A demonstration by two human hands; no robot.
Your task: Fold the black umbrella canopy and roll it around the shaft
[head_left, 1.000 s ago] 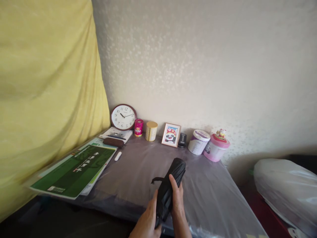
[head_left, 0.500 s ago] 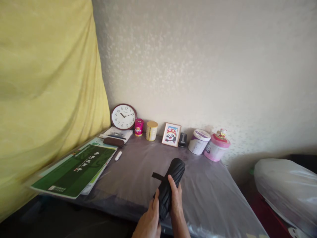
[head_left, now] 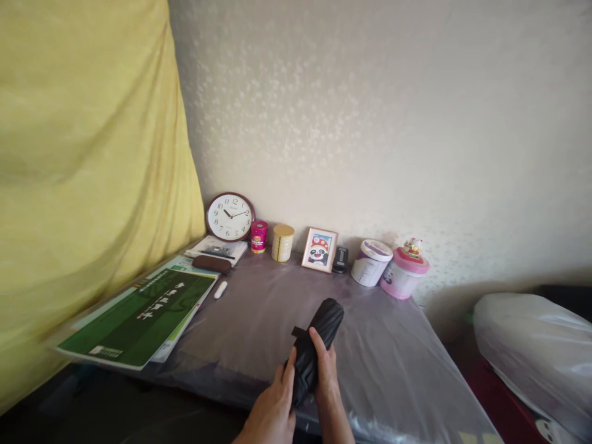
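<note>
A black folded umbrella [head_left: 319, 345] is held tilted above the front part of the table, its far end pointing up and to the right. My left hand [head_left: 275, 401] grips its lower left side, fingers closed against the fabric. Around the right side wraps my right hand [head_left: 326, 370], with the thumb lying across the top. A short black strap [head_left: 300, 332] sticks out to the left from the umbrella. The undersides of both hands and the umbrella's near end are partly hidden.
Along the wall stand a clock [head_left: 230, 216], a pink can [head_left: 259, 237], a yellow-lidded can [head_left: 282, 243], a panda picture frame [head_left: 319, 250] and two tubs [head_left: 371, 263]. Green booklets [head_left: 139, 314] lie at left on the grey-covered table [head_left: 393, 357]; a plastic-wrapped bundle [head_left: 531, 351] sits right.
The strap juts out less and sits a little further right. My left hand has shifted slightly left and down. Both hands still hold the umbrella.
</note>
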